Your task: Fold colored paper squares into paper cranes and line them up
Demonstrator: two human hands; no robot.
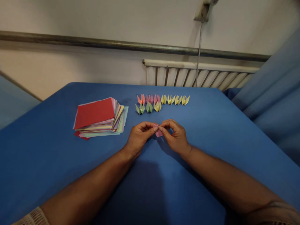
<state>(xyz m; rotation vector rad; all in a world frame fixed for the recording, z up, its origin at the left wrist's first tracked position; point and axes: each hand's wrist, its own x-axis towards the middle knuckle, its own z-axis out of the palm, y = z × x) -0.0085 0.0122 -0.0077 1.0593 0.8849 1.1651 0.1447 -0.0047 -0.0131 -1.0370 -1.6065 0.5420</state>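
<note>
Between my two hands is a small folded piece of pink paper (159,133), pinched near its top edge and partly covered by my fingers. My left hand (140,136) grips its left side between thumb and forefinger. On the right side, my right hand (176,136) pinches it the same way, with both thumbs almost touching. Just beyond the hands stand folded paper cranes in two rows: yellow ones (171,99) at the back right, pink (157,99) and orange (141,99) ones at the back left, and green ones (149,107) in front.
A thick stack of coloured paper (95,114), red on top, lies to the left on the blue table (206,125). Behind the table are a metal rail (112,43), a white radiator (178,64) and a hanging cord (199,47). A blue curtain (269,93) hangs at the right.
</note>
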